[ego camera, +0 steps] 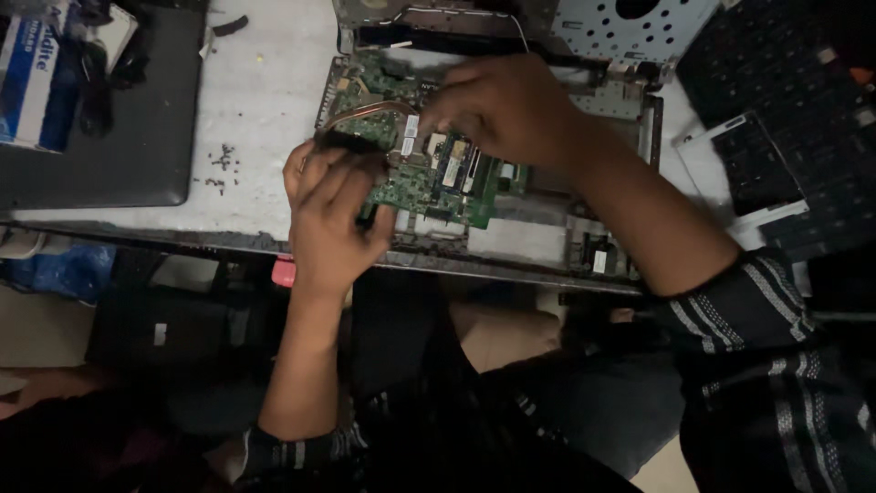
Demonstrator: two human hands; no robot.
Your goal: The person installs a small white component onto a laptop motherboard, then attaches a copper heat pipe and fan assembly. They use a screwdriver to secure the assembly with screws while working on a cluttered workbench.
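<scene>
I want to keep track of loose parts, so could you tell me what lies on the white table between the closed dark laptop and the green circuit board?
In the head view, small dark screws lie scattered there on the white table.

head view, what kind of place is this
Probably an electronics repair bench: a green circuit board held over an opened laptop shell, a loose keyboard beside it, small screws scattered about.

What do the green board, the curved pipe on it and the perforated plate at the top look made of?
Green board: looks like lacquered fibreglass circuit board, matte green and studded with chips. The left hand and the right hand both rest on it. Curved pipe: probably copper, by its reddish metallic sheen. Perforated plate: seemingly bare stamped sheet metal, dull grey with punched holes.
</scene>
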